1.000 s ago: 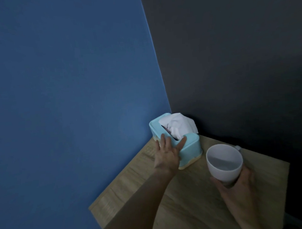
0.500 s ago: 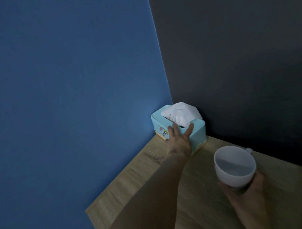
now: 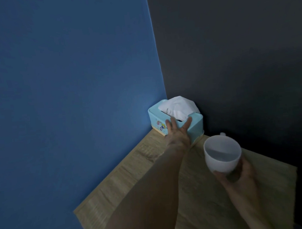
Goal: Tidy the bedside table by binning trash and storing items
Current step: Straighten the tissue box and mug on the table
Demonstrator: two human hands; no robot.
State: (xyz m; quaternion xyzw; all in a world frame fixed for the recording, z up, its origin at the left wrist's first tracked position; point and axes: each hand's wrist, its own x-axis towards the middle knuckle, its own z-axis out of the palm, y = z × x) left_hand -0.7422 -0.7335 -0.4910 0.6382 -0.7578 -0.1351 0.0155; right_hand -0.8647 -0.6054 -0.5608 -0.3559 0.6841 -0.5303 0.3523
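Observation:
A light blue tissue box (image 3: pixel 197 128) with a white tissue (image 3: pixel 178 106) sticking out stands in the far corner of the wooden bedside table (image 3: pixel 130 176). My left hand (image 3: pixel 178 133) lies flat against the box's near side, fingers spread over its top edge. My right hand (image 3: pixel 241 178) holds a white mug (image 3: pixel 222 154) from below, lifted above the table to the right of the box. The mug's inside looks empty, and its handle points away from me.
A blue wall (image 3: pixel 76 100) runs along the table's left edge and a dark grey wall (image 3: pixel 240 57) stands behind it. They meet at the corner behind the tissue box. The table's right edge drops off into shadow.
My left hand has slid the tissue box away from me into the wall corner. The mug stays lifted in my right hand.

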